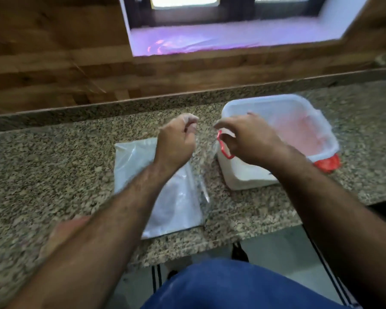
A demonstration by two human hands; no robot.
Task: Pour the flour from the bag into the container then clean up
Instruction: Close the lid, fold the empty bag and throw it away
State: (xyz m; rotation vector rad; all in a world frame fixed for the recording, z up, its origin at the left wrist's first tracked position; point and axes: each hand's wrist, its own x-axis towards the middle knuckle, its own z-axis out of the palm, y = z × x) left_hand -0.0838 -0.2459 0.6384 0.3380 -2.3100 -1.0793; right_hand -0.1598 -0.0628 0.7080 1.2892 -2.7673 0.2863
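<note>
A clear plastic bag of flour (176,204) lies flat on the granite counter (54,175), its open top lifted toward the back. My left hand (176,141) is closed in a fist on the left edge of the bag's mouth. My right hand (247,139) pinches what looks like the right edge of the mouth, with thin clear plastic stretched between the two hands. Just right of the bag stands the translucent white container (299,112), open on top, with a red latch (224,148) under my right hand. The frame is blurred.
A second red latch (328,163) shows at the container's right end. A raised granite ledge (143,101) and a wooden wall (54,63) close the back. The counter's front edge runs just before the bag, with floor and my blue trousers (232,286) below.
</note>
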